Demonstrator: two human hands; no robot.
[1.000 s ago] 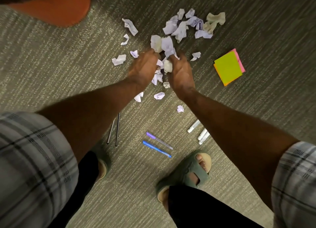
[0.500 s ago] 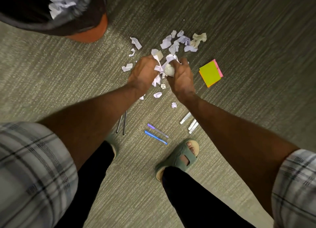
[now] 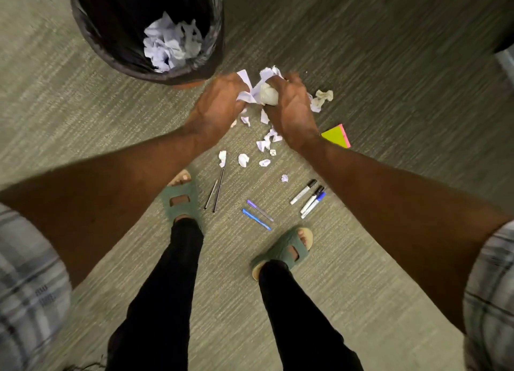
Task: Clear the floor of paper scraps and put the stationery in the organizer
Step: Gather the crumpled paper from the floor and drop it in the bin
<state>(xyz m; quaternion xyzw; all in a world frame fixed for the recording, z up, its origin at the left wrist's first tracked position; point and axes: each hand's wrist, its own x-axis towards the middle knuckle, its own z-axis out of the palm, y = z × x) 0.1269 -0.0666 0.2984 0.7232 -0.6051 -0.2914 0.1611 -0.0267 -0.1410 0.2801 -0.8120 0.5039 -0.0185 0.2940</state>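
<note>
Both hands, left hand (image 3: 219, 103) and right hand (image 3: 289, 106), have fingers closed around a paper wad (image 3: 262, 91), near the bin (image 3: 144, 28). Light, springy, sheds bits: cup from below, squeeze gently. Loose scraps (image 3: 243, 159) remain on floor.

One view only, head-worn, wide-angle. Looks steeply down from standing height over the floor (image 3: 389, 50), forward edge at frame top. Both forearms reach in from the lower corners; the hands meet upper centre, the nearest things in frame besides the sleeves. Legs and sandals (image 3: 182, 201) fill the lower middle (almost straight underneath the lens). Bin (image 3: 116, 37) cut by the top edge. Edges bend and smear with the lens.
</note>
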